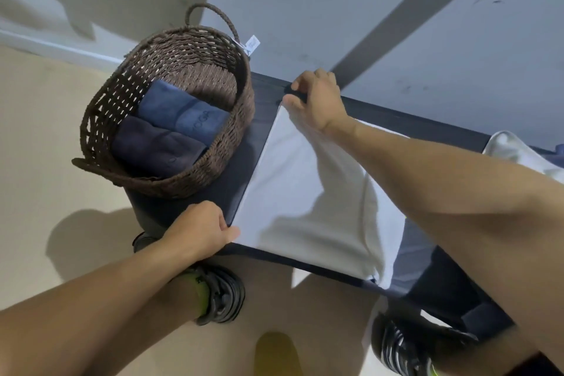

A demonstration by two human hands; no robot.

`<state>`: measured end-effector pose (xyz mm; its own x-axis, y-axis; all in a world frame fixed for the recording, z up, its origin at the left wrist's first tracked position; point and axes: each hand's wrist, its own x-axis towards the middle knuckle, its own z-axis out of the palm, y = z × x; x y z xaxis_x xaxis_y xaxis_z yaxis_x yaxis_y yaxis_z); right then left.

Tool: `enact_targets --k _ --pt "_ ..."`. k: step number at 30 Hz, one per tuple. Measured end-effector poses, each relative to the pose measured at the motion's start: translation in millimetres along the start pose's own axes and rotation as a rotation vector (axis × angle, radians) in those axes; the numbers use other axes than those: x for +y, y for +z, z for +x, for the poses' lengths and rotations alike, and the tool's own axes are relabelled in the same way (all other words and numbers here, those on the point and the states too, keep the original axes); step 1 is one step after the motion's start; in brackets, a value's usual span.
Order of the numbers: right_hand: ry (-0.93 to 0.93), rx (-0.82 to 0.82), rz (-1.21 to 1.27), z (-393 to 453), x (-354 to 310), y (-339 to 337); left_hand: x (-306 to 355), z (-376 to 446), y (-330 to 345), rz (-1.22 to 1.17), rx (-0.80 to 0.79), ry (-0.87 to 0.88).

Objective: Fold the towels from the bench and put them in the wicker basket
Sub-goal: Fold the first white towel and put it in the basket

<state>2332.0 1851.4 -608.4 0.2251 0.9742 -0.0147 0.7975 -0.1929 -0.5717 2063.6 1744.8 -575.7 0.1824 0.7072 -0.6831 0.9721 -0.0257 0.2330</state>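
- Left third: beige floor (pixel 39 137), open room beside the bench end.
- Wicker basket (pixel 244 101) sits on the dark bench (pixel 244 168) at its left end, centre-left of frame; its near handle overhangs the bench edge. White tag (pixel 252 43) hangs off the far handle.
- Inside the basket: blue folded towel (pixel 183 113) and a darker folded towel (pixel 152 143), side by side, touching. Upper right part of the basket floor shows bare.
- Strip of bare bench between the basket and the white towel (pixel 305 192); they don't touch.
- Left hand (pixel 201 232), lower centre, pinches the towel's near-left corner at the front bench edge.
- White towel lies spread flat, centre frame; left edge straight, right part draped and creased, a lower corner hanging over the front edge.
- Right hand (pixel 317 101), upper centre, fingers curled on the far-left corner by the bench's back edge against the wall (pixel 305 9).
- Right forearm crosses over the towel.
- Far right: another pale crumpled cloth (pixel 515 152) on the bench.
- Bottom: black shoes (pixel 222 296) on the floor under the front edge.
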Motion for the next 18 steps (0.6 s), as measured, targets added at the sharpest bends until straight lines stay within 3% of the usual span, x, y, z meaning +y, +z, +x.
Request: enact_targets --k 4,6,9,12,14,18 --pt "-0.050 -0.082 0.036 -49.0 7.1 -57.7 12.2 -2.3 -8.5 0.242 0.120 0.059" --pt "0.052 -0.098 0.016 -93.2 14.9 -84.8 27.6 -4.6 -12.9 0.177 0.196 0.176" --pt "0.350 -0.090 0.027 -180.0 25.7 -111.4 55.7 -10.6 -11.6 0.077 0.049 0.393" --pt "0.570 -0.325 0.008 -256.4 30.7 -112.4 73.6 -14.9 3.1 0.128 -0.094 0.598" --pt "0.584 -0.387 -0.098 -280.4 30.5 -101.8 75.6 -9.8 13.6 0.135 -0.126 0.645" --pt "0.525 -0.252 -0.235 -311.9 38.9 -73.4 74.7 2.6 31.5 0.290 -0.117 0.660"
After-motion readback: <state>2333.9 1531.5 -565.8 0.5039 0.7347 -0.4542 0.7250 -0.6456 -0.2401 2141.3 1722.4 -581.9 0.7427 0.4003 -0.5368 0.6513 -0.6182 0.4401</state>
